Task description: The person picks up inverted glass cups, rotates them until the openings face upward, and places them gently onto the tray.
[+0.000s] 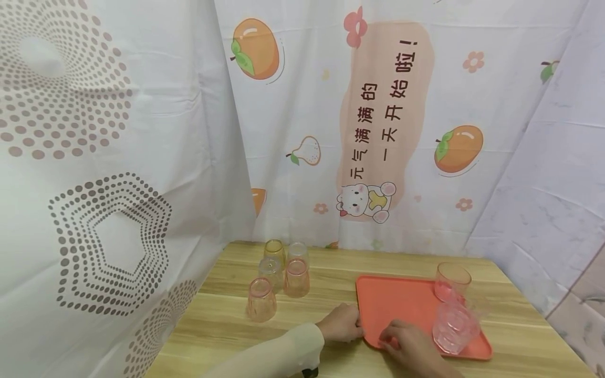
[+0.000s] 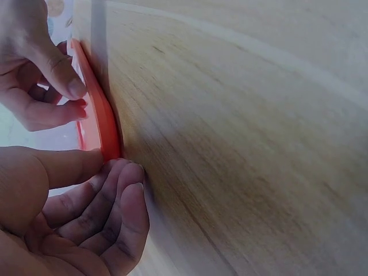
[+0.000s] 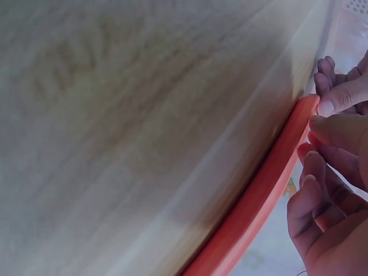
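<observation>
Backdrop: printed curtains behind wooden bench [image 1: 331, 273].
Tray: orange tray [image 1: 402, 304] flat on bench, two cups on its right side.
Hands: left hand [image 1: 341, 323] and right hand [image 1: 408, 344] pinched tray's near-left corner, thumbs on rim, likely to shift it.
Cups: five upturned cups [image 1: 279, 278] left of tray.

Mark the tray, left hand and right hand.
tray [image 1: 397, 302], head view, bare floor.
left hand [image 1: 341, 324], head view, back of hand.
right hand [image 1: 407, 342], head view, back of hand.
</observation>
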`<state>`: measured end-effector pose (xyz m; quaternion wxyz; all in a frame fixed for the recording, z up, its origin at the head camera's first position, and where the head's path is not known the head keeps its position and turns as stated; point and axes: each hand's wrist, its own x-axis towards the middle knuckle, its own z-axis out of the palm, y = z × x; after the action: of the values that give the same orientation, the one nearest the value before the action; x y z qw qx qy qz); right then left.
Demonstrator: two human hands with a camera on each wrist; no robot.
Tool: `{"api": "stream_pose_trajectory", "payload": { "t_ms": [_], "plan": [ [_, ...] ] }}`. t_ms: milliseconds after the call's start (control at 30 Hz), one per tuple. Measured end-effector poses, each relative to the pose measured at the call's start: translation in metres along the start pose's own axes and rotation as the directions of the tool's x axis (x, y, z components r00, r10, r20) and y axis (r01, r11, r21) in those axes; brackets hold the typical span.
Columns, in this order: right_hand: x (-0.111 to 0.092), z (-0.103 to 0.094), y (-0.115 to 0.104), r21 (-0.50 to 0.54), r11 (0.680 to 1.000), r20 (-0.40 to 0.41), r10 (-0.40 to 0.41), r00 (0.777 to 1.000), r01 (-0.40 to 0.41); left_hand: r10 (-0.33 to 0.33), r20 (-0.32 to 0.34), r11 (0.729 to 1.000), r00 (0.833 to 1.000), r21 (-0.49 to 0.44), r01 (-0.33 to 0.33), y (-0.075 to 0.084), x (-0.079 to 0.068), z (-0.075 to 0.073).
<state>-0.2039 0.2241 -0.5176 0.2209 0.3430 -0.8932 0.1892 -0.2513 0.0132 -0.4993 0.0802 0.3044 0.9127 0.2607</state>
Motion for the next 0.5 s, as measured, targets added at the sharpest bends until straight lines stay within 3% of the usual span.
{"api": "stream_pose_trajectory", "payload": {
  "t_ms": [267, 500],
  "plan": [
    [0.0025, 0.0037, -0.0053, 0.021, 1.000, 0.100, 0.016, 0.995, -0.019, 0.001, -0.001, 1.000, 1.000, 0.018, -0.001, 0.0000, -0.0018, -0.0006],
    [0.0047, 0.0075, -0.0095, 0.021, 0.999, 0.104, 0.035, 0.994, -0.038, 0.046, -0.012, 0.995, 0.999, 0.085, -0.045, -0.0015, 0.0000, -0.0043]
  ]
}}
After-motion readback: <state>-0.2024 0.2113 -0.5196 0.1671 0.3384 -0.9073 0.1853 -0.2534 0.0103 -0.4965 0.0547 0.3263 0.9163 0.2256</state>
